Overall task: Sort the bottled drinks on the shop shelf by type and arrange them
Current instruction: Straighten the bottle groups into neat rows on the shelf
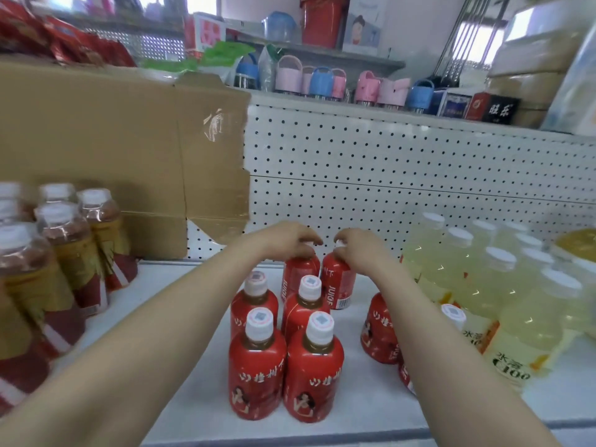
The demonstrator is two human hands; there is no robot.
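Several red-labelled juice bottles with white caps stand in rows in the middle of the white shelf. My left hand grips the top of the rear left red bottle. Beside it, my right hand grips the top of the rear right red bottle. Both bottles stand upright on the shelf, close to the pegboard back. Another red bottle stands partly hidden behind my right forearm. Brown tea bottles with gold and red labels fill the left. Pale yellow drink bottles fill the right.
A large cardboard box leans at the back left of the shelf. The white pegboard panel closes the back. On the upper shelf stand pink and blue flasks and small boxes. The shelf's front edge runs below.
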